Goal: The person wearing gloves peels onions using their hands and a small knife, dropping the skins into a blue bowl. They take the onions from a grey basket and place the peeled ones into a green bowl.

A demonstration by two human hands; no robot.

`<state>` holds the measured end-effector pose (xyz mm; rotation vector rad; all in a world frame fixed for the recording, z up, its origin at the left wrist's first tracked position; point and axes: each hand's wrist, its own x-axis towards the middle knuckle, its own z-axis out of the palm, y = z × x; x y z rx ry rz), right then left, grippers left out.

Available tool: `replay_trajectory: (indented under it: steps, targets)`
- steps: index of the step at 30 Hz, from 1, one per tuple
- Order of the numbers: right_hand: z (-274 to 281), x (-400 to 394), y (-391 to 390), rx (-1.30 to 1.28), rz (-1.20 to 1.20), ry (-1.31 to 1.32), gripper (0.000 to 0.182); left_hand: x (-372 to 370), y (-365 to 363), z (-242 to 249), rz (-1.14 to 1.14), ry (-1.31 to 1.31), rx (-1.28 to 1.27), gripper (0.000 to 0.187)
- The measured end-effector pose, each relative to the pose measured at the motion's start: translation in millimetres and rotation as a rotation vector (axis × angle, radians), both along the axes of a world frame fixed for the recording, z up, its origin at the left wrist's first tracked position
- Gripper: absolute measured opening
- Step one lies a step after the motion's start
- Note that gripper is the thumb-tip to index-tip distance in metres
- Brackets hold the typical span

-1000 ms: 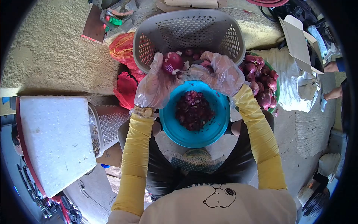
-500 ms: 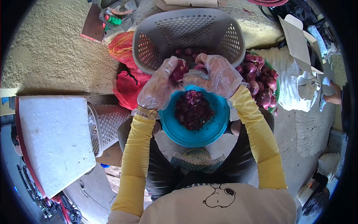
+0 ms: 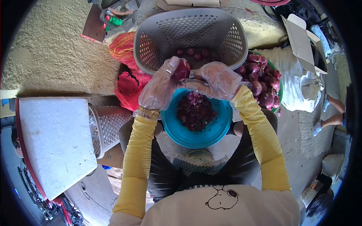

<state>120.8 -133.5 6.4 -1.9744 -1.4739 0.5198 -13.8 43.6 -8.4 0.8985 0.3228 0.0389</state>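
My left hand (image 3: 160,84), in a clear plastic glove, is closed around a red onion (image 3: 182,70). Beside it, my right hand (image 3: 220,80), gloved the same way, has its fingers curled towards the onion; whatever they hold is hidden. Both hands are above the rear rim of a blue basin (image 3: 196,142), which contains a heap of dark red onion skins and scraps (image 3: 194,113). Just beyond the hands stands a grey perforated basket (image 3: 188,28) with several red onions (image 3: 198,55) at its bottom.
A green-rimmed container of red onions (image 3: 264,81) is at the right, next to a white sack (image 3: 301,88). Red mesh bags (image 3: 132,88) lie left of the basket. A white foam board (image 3: 56,143) stands at the left. Another person's legs (image 3: 333,111) show at far right.
My right hand has come down slightly, and the onion seen at its fingers earlier no longer shows there. More onions are visible in the basket. The other person's legs have shifted.
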Motion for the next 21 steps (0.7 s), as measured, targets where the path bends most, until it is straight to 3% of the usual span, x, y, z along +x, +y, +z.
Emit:
replay_trajectory:
  steps: [2,5,7,12,16,18,20,21]
  targets:
    - [2,0,-3,-0.02,0.072,-0.153,0.061,3,4,-2,0.045,0.005,-0.083,0.04]
    - [17,-1,-10,-0.201,0.184,-0.097,0.061,1,7,-3,0.135,0.018,-0.183,0.04]
    - [10,-4,-15,-0.246,0.189,-0.09,0.065,-1,10,-6,0.179,0.025,-0.201,0.041]
    - [-15,-11,-11,-0.461,0.147,-0.175,0.067,0,14,-8,0.125,-0.04,-0.569,0.046]
    - [-23,-5,-15,-0.42,0.103,-0.121,0.059,5,15,-10,0.154,-0.013,-0.554,0.047]
    - [-17,1,-13,-0.376,0.074,-0.077,0.056,6,14,-12,0.175,-0.013,-0.422,0.048]
    - [-9,8,-10,-0.129,-0.021,-0.234,0.055,6,12,-11,0.162,-0.015,-0.346,0.047]
    - [-4,7,-10,-0.13,-0.022,-0.235,0.055,6,10,-10,0.148,-0.016,-0.27,0.045]
